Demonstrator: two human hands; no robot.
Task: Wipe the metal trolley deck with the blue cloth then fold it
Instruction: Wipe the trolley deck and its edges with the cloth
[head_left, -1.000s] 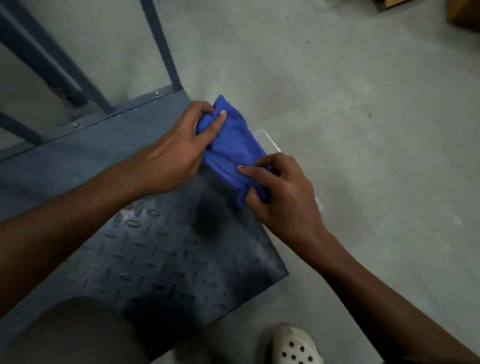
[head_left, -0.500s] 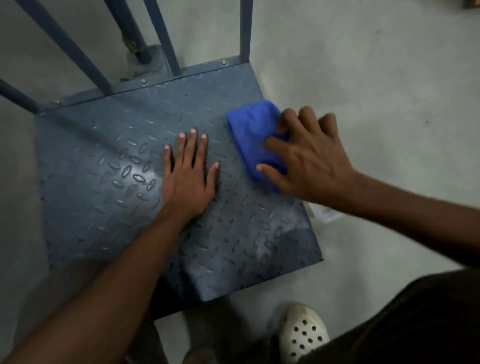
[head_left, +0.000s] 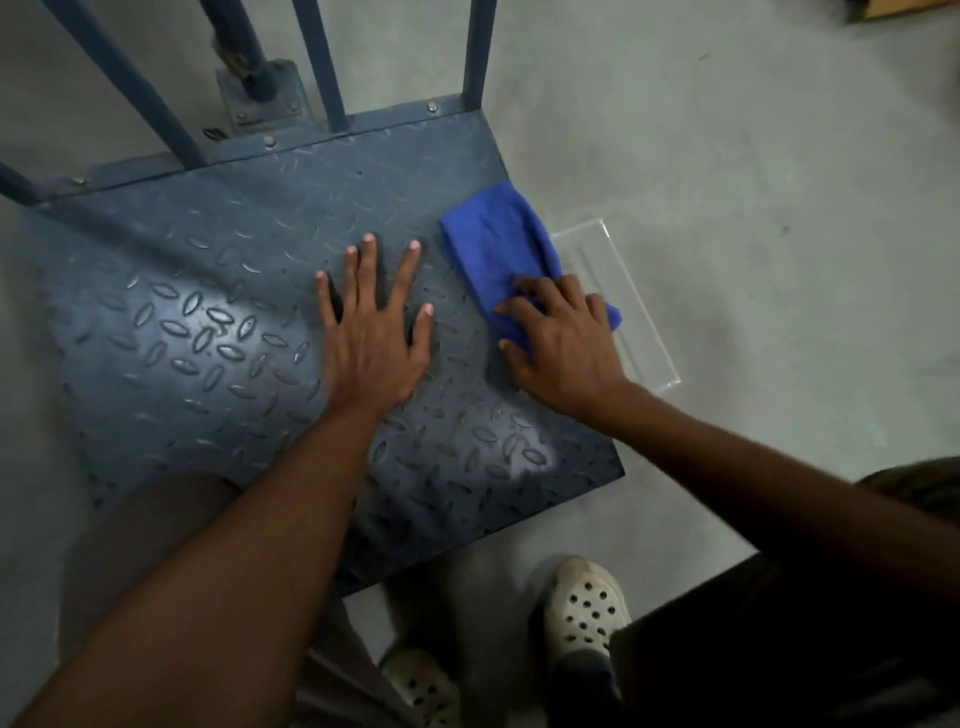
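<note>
The blue-grey checker-plate trolley deck (head_left: 208, 312) fills the middle of the view. A folded blue cloth (head_left: 493, 244) lies on the deck's right edge, running from the far corner toward me. My right hand (head_left: 561, 343) rests on the near end of the cloth with its fingers bent over the fabric, pressing it down. My left hand (head_left: 374, 332) lies flat on the deck just left of the cloth, fingers spread and straight, holding nothing.
Blue upright rails (head_left: 322, 62) rise from the deck's far edge. A clear plastic tray (head_left: 623, 291) lies on the grey concrete floor against the deck's right side. My two white clogs (head_left: 587, 608) stand at the deck's near edge.
Both hands held the cloth up a second ago; it now lies on the deck. My left hand stays flat, and my right hand has slid down the cloth toward its near end.
</note>
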